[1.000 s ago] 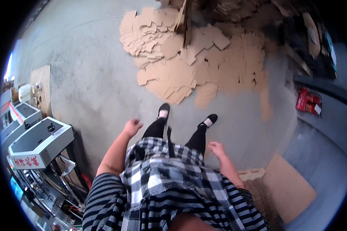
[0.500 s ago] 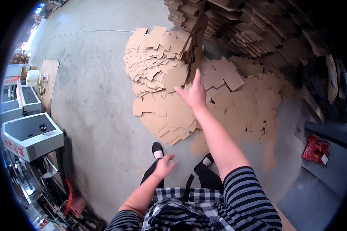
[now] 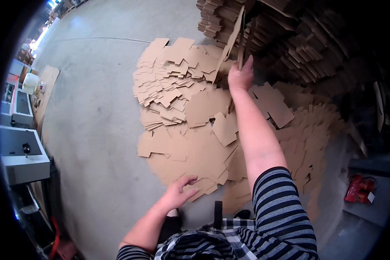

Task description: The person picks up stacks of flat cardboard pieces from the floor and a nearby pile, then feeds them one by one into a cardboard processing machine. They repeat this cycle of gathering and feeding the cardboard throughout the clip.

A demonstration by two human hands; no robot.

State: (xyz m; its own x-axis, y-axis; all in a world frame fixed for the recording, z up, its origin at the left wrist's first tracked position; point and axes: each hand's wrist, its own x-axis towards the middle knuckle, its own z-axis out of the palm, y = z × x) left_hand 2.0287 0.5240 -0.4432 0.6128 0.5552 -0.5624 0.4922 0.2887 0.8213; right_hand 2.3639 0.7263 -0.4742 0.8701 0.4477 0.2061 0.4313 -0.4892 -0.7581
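Flat brown cardboard blanks (image 3: 184,143) lie in a loose, overlapping heap on the floor ahead of me. My right hand (image 3: 241,77) is stretched far forward, its fingers closed round the lower edge of some upright cardboard sheets (image 3: 241,45). Their number is hard to tell. One thin sheet (image 3: 229,45) leans just left of that hand. My left hand (image 3: 180,192) hovers over the near edge of the heap with fingers apart, holding nothing.
Tall stacks of cardboard (image 3: 305,56) rise in shadow at the far right. On the right, a red device (image 3: 360,189) rests on a grey surface. Grey-white machines (image 3: 25,158) line the left side. Grey concrete floor (image 3: 91,108) lies between them and the heap.
My right hand has moved forward and right, going from spread fingers to a grip on the upright cardboard. My left hand is now over the heap's near edge. The view has shifted forward.
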